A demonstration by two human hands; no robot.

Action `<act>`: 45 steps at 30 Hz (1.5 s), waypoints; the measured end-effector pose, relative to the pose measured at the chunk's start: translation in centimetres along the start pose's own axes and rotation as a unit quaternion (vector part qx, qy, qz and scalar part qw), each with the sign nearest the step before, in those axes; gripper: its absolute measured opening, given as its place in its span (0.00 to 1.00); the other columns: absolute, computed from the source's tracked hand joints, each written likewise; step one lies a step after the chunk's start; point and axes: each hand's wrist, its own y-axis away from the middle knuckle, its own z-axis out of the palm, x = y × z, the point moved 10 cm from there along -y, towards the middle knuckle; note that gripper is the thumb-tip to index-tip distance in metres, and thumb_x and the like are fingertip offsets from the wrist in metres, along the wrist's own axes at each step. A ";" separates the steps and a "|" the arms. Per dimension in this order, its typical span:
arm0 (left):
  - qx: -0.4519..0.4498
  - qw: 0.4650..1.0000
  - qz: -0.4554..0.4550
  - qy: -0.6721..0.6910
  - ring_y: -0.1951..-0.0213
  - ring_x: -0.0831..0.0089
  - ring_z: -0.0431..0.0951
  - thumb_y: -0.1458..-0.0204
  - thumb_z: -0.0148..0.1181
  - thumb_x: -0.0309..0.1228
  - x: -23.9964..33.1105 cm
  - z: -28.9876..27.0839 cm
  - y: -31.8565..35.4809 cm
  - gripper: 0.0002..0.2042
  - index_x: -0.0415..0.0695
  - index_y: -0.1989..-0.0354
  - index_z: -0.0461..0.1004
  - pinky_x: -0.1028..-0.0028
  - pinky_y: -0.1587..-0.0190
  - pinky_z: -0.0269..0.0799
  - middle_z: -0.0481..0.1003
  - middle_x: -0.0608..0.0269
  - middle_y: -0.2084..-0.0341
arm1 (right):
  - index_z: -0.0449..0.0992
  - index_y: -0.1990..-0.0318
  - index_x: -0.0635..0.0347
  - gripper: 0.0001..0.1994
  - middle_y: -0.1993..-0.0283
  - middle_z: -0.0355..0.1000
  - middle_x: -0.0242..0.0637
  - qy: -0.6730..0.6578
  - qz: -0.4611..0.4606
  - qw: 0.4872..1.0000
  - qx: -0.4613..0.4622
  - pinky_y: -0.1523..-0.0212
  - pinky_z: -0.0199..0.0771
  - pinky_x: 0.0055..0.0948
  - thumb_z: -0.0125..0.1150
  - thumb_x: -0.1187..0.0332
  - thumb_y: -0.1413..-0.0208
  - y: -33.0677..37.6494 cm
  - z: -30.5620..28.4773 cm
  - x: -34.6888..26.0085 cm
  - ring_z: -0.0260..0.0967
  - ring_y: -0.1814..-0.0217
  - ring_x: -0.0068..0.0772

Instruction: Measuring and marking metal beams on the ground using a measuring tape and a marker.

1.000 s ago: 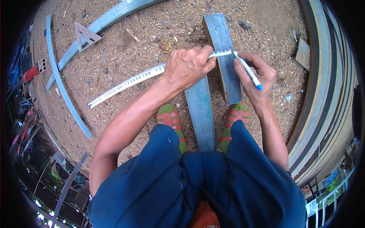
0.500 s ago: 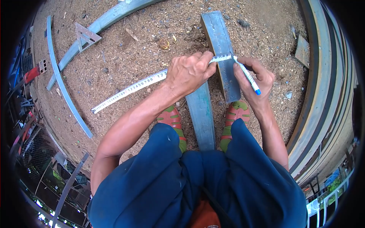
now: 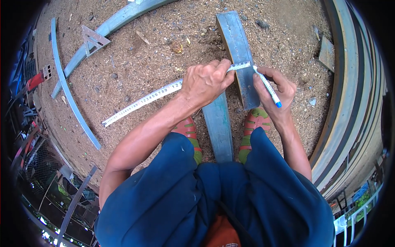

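Observation:
A short grey steel box-section piece (image 3: 234,37) lies across the end of a longer grey steel bar (image 3: 218,127) between my feet. My left hand (image 3: 205,81) is closed on a white measuring strip (image 3: 152,96) with black figures. One end of the strip rests across the top face of the short piece; the other sticks out to the left over the ground. In a pinch, my right hand (image 3: 276,88) holds a white marker pen (image 3: 266,85) with a blue end. The pen's tip is at the strip's end, near the piece's right edge.
Long steel bars (image 3: 345,94) lie stacked along the right. At the upper left, a triangular set square (image 3: 94,40) leans against a curved-looking grey bar (image 3: 119,22); a thinner strip of metal (image 3: 68,90) crosses that bar's end. A small flat metal plate (image 3: 327,53) sits beside the stack.
The free left end of the measuring strip has dipped slightly down and right. Near the strip's end, the pen has shifted a little downward. Both grips stay the same.

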 end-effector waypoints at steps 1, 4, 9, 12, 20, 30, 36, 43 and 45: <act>0.001 1.000 -0.001 -0.001 0.75 0.50 0.82 0.40 0.61 0.37 0.0 -0.1 0.0 0.11 0.41 0.65 0.75 0.55 0.74 0.79 0.81 0.51 0.72 | 0.83 0.59 0.65 0.09 0.67 0.82 0.43 0.002 -0.002 1.000 0.000 0.65 0.81 0.29 0.72 0.73 0.47 0.1 0.0 -0.1 0.83 0.66 0.32; 0.000 1.000 -0.002 -0.003 0.75 0.51 0.83 0.40 0.61 0.37 0.0 0.0 0.0 0.11 0.41 0.65 0.76 0.55 0.74 0.79 0.81 0.51 0.72 | 0.83 0.59 0.65 0.08 0.67 0.82 0.43 0.005 0.000 1.000 0.002 0.65 0.81 0.29 0.72 0.74 0.47 0.2 -0.2 -0.2 0.83 0.67 0.32; 0.006 1.000 0.006 -0.009 0.74 0.51 0.83 0.41 0.61 0.37 0.0 0.1 0.0 0.11 0.41 0.63 0.76 0.55 0.73 0.79 0.82 0.52 0.71 | 0.83 0.59 0.65 0.08 0.67 0.82 0.43 -0.003 0.010 1.000 0.001 0.65 0.81 0.29 0.72 0.74 0.47 0.3 -0.2 0.1 0.82 0.67 0.32; 0.002 1.000 0.002 -0.013 0.74 0.51 0.83 0.41 0.61 0.37 -0.2 0.1 0.1 0.11 0.42 0.63 0.77 0.55 0.73 0.80 0.82 0.52 0.71 | 0.83 0.59 0.65 0.09 0.67 0.82 0.43 -0.004 0.016 1.000 0.007 0.65 0.81 0.29 0.72 0.74 0.47 0.4 -0.2 0.3 0.83 0.67 0.32; -0.010 1.000 0.001 -0.009 0.74 0.51 0.83 0.41 0.62 0.38 -0.2 0.3 -0.1 0.11 0.42 0.62 0.77 0.55 0.73 0.79 0.82 0.52 0.70 | 0.83 0.59 0.64 0.09 0.66 0.82 0.43 -0.008 0.019 1.000 0.014 0.65 0.82 0.29 0.72 0.73 0.46 0.7 -0.4 0.7 0.83 0.66 0.32; 0.024 1.000 0.014 0.009 0.76 0.50 0.82 0.41 0.61 0.36 0.3 -0.3 -0.1 0.10 0.41 0.66 0.75 0.54 0.75 0.79 0.80 0.51 0.76 | 0.83 0.59 0.65 0.08 0.67 0.82 0.39 0.001 0.003 1.000 0.022 0.65 0.79 0.25 0.72 0.74 0.45 0.2 -0.4 0.1 0.81 0.67 0.25; 0.015 1.000 -0.017 0.021 0.74 0.49 0.83 0.40 0.61 0.37 0.1 -0.4 -0.2 0.11 0.40 0.66 0.75 0.53 0.72 0.79 0.81 0.49 0.74 | 0.83 0.59 0.66 0.08 0.68 0.82 0.39 -0.004 0.004 0.999 0.035 0.66 0.78 0.24 0.72 0.74 0.45 0.4 -0.9 0.3 0.80 0.68 0.23; -0.046 0.996 -0.059 0.048 0.73 0.44 0.82 0.40 0.59 0.38 -0.5 -0.1 -0.7 0.13 0.39 0.66 0.74 0.50 0.68 0.78 0.80 0.46 0.75 | 0.83 0.60 0.66 0.07 0.68 0.82 0.39 -0.009 0.005 0.999 0.033 0.66 0.78 0.24 0.72 0.74 0.45 0.4 -0.8 0.4 0.80 0.68 0.23; -0.054 0.996 -0.060 0.047 0.73 0.44 0.82 0.40 0.59 0.38 -0.6 0.1 -0.7 0.13 0.39 0.67 0.74 0.49 0.68 0.78 0.80 0.46 0.76 | 0.83 0.60 0.66 0.07 0.68 0.82 0.38 -0.011 0.004 0.999 0.031 0.66 0.78 0.24 0.72 0.74 0.45 0.3 -0.6 0.3 0.80 0.68 0.23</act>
